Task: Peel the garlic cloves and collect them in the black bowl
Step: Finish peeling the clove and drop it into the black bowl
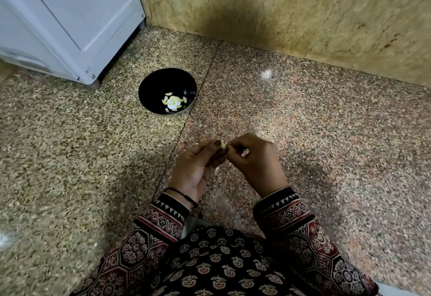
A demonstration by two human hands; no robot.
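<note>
One clove [223, 144] pinched from both sides.
I see my left grip [198, 167] and right grip [254, 160] closed on it above the floor [326, 132]; the bowl [156, 85] stands well ahead, peeled cloves [173, 104] inside.

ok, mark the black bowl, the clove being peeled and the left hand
black bowl [151, 87]: head view, bare inner wall, left side.
clove [224, 144]: head view, pale tip between the fingertips.
left hand [195, 167]: head view, middle of the palm.
</note>
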